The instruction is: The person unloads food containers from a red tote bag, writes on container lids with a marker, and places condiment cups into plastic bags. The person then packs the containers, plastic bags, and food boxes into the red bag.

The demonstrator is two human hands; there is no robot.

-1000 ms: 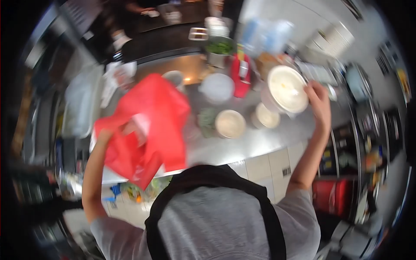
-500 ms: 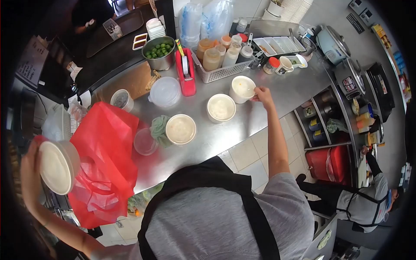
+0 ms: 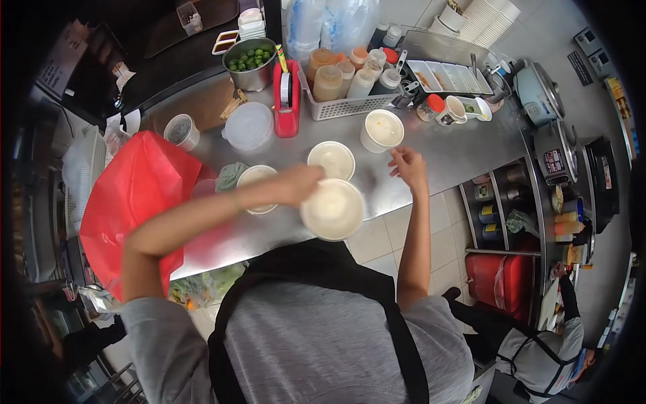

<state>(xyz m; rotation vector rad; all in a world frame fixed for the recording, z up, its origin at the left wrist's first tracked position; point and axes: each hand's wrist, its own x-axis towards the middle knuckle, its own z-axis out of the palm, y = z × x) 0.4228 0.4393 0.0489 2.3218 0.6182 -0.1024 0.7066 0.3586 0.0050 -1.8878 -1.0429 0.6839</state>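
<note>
My left hand [image 3: 303, 184] is closed on the rim of a white paper bowl [image 3: 333, 214], held in the air over the counter's front edge. My right hand [image 3: 409, 168] hangs over the counter with loosely bent fingers and nothing in them. Just beyond its fingertips stands another paper bowl [image 3: 383, 129] with a little yellowish stuff at the bottom. A second standing bowl [image 3: 332, 159] is behind the held one. Partly hidden by my left forearm, a third bowl [image 3: 254, 178] sits beside a green cloth [image 3: 231, 176].
A red bag [image 3: 134, 195] covers the counter's left end. At the back are a pot of green limes [image 3: 249, 67], a red tape dispenser [image 3: 287, 101], a basket of sauce bottles [image 3: 350, 106] and a plastic lid [image 3: 249, 126]. A co-worker [image 3: 538, 350] stands at lower right.
My left hand has carried its bowl from the far left, beside the red bag, to the middle. My right hand has let go of the right-hand bowl and drawn back slightly.
</note>
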